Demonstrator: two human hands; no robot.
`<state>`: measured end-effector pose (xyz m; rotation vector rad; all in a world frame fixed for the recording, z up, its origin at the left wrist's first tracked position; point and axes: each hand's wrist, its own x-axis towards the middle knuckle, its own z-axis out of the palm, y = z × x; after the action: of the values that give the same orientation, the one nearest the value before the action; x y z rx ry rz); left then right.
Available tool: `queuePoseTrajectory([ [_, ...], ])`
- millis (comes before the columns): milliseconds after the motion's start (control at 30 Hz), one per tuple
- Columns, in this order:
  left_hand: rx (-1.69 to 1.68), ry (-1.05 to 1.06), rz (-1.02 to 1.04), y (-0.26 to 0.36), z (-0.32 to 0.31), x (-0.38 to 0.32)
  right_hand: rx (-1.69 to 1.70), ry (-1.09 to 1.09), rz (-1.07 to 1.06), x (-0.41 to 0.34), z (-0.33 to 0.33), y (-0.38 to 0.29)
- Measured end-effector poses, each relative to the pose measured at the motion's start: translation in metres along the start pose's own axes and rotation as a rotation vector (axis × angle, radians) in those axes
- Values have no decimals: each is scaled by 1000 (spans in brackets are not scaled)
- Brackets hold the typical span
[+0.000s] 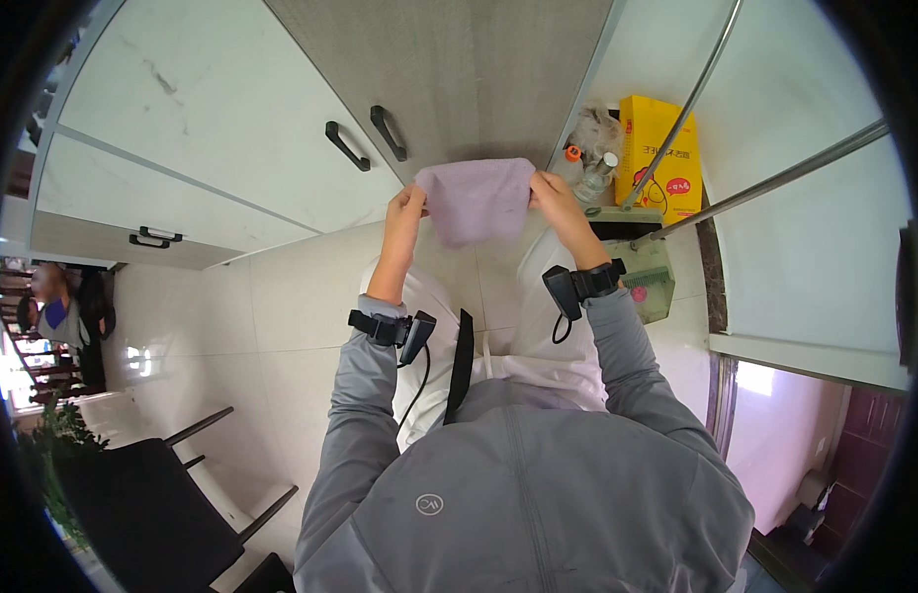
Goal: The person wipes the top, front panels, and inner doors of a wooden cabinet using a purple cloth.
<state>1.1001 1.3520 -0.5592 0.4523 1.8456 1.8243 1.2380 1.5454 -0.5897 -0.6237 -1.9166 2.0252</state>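
A light purple cloth [476, 201] hangs spread between my two hands, in front of the lower edge of a grey wood-grain cabinet door [466, 74]. My left hand [405, 211] pinches its upper left corner between thumb and fingers. At the upper right corner, my right hand [555, 196] grips the cloth in the same way. The lower edge of the cloth hangs loose above the tiled floor and has a few faint dark marks near its right side. Black devices are strapped around both wrists.
White marbled cabinet doors [207, 96] with black handles stand at the left. To the right are a yellow paper bag [659, 159], plastic bottles [597, 178], long metal poles and a greenish dustpan [649, 282]. A black chair [147, 511] stands lower left; a person [58, 311] is far left.
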Motion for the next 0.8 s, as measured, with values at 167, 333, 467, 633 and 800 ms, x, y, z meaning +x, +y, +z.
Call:
queuePoseTrajectory([
  [167, -29, -31, -49, -20, -18, 6, -31, -34, -21, -11, 12, -30],
  [333, -168, -22, 61, -12, -13, 11, 42, 27, -148, -20, 10, -45],
  [467, -211, 31, 72, 8, -8, 5, -123, 20, -302, -20, 11, -48],
  [633, -34, 110, 337, 8, -10, -6, -208, 72, -405, -18, 11, -50],
  [800, -227, -74, -167, 7, -7, -15, -116, 37, -362, -13, 11, -42],
])
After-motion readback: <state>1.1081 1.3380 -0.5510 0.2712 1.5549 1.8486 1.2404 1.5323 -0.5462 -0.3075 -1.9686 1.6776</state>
